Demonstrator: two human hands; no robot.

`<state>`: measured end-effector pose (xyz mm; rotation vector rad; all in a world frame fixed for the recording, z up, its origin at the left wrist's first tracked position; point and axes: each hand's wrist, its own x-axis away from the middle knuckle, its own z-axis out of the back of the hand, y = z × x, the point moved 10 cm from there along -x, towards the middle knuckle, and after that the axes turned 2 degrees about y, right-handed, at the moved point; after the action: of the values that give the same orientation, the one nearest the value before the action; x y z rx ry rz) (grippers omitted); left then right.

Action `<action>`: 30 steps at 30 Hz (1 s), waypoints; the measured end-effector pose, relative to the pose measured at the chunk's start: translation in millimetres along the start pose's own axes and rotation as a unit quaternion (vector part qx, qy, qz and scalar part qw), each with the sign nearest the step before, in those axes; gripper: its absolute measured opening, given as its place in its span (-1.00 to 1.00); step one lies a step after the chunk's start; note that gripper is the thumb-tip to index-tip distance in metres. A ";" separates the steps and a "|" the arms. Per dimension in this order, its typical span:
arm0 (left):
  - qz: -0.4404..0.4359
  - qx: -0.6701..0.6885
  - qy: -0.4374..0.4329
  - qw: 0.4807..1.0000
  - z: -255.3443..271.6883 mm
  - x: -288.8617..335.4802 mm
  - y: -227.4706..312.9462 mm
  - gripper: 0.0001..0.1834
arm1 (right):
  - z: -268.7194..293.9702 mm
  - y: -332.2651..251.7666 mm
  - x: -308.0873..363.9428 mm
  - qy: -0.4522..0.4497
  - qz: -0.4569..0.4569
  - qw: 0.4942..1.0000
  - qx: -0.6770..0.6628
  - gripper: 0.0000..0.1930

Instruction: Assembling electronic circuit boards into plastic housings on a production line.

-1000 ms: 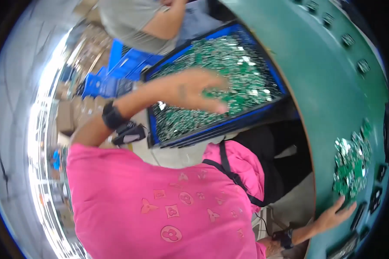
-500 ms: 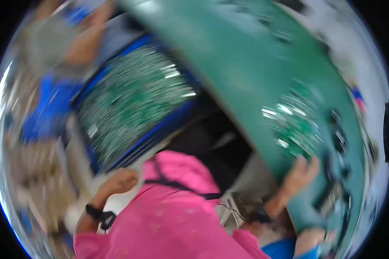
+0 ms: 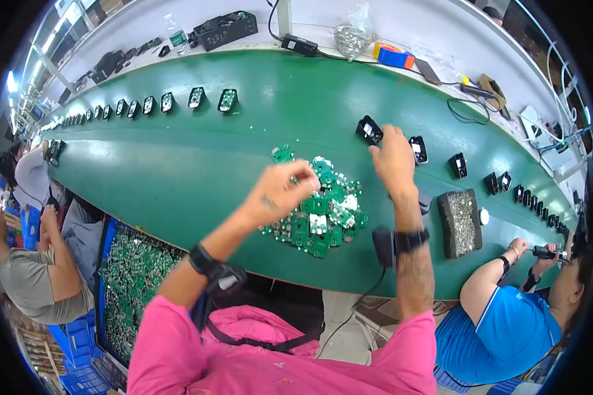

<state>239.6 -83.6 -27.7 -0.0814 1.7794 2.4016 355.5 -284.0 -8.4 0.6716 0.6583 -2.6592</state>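
My left hand [image 3: 284, 189] is above a heap of green circuit boards [image 3: 317, 224], its thumb and fingers pinched together. Whatever lies between those fingertips is too small to make out. My right hand [image 3: 395, 161] reaches farther out over the bench, its fingers closed at the right edge of a small black plastic housing [image 3: 369, 130]. A second black housing [image 3: 418, 150] stands just to the right of that hand, partly covered by it.
Housings with boards [image 3: 228, 100] run in a row leftward on the green bench [image 3: 165, 164]; black ones [image 3: 458, 165] curve off right. Nearby are a dark block-shaped tray [image 3: 449, 227] and a blue-edged crate of boards [image 3: 138, 263]. People sit at both sides.
My view has swung from the crate to the bench and sharpened. My left hand has come from beside the crate to over the board heap; my right has moved from the heap to the housing.
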 end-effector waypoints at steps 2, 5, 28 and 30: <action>0.049 0.043 -0.027 0.998 -22.5 15.2 -9.9 -0.79 | -36.0 12.6 -31.7 -0.006 0.032 0.996 0.082 -0.59; 0.094 0.079 -0.029 0.992 -33.1 42.5 -24.9 -0.84 | -82.3 43.8 -50.2 -0.215 -0.047 0.971 0.094 -0.54; 0.173 0.385 -0.067 0.904 -2.2 177.8 -73.3 -0.32 | 26.2 -222.2 191.9 -0.213 0.043 0.943 -0.253 -0.89; 0.183 0.432 -0.049 0.882 8.6 181.6 -81.7 -0.38 | 24.2 -222.8 187.6 -0.187 -0.011 0.942 -0.280 -0.90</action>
<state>73.3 -36.0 -126.7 0.5049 2.8028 1.4994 98.9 -143.9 -6.5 -0.0004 1.2255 -2.3362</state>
